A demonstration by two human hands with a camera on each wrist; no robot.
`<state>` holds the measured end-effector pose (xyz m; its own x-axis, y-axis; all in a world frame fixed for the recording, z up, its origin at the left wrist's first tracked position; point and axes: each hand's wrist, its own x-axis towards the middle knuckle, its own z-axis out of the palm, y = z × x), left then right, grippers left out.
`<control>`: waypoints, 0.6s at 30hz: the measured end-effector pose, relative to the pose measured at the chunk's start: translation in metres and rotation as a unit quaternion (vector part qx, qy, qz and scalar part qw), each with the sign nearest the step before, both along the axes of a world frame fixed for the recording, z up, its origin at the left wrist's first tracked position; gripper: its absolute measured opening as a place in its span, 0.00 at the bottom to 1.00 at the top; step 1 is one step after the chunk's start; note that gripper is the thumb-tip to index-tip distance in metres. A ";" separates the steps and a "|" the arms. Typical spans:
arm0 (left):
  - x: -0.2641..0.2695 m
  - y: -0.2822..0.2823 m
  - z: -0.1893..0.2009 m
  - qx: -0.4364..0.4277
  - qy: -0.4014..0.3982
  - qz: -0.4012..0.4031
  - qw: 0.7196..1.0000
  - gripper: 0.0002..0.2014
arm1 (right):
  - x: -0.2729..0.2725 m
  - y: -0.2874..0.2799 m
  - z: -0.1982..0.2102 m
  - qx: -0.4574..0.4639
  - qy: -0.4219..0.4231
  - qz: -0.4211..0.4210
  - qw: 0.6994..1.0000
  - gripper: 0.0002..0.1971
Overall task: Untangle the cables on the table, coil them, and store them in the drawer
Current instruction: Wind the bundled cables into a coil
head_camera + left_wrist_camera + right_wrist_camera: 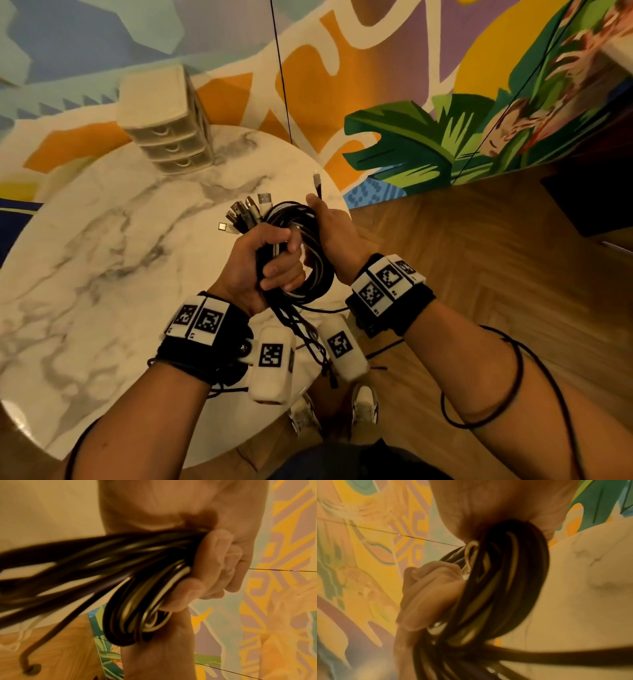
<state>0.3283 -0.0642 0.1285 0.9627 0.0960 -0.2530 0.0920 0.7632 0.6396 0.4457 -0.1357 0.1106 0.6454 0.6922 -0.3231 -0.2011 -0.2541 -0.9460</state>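
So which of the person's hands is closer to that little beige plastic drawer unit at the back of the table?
The left hand. It grips the black and white cable bundle on the side toward the beige plastic drawer unit; the right hand holds the bundle's far side, farther away.

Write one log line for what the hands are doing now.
left hand: grips cable coil | right hand: holds coil | drawer unit: shut | stage: coiling
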 end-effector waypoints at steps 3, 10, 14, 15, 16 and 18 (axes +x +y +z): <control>-0.001 0.000 -0.001 0.013 0.026 0.003 1.000 0.09 | -0.006 -0.002 -0.002 0.052 -0.037 0.015 0.998 0.25; 0.004 -0.017 -0.008 0.182 0.128 0.116 0.968 0.11 | 0.010 0.002 0.009 -0.063 -0.216 0.021 0.974 0.28; 0.006 -0.022 -0.006 0.158 0.151 0.137 0.966 0.10 | 0.019 0.010 0.016 -0.119 -0.189 0.094 0.970 0.27; 0.006 -0.022 -0.006 0.155 0.157 0.133 0.966 0.11 | 0.018 0.010 0.016 -0.126 -0.188 0.112 0.968 0.27; 0.005 -0.020 -0.005 0.156 0.163 0.128 0.966 0.11 | 0.015 0.009 0.015 -0.124 -0.195 0.122 0.965 0.28; 0.005 -0.018 -0.004 0.152 0.174 0.120 0.965 0.12 | 0.008 0.006 0.014 -0.097 -0.209 0.115 0.966 0.30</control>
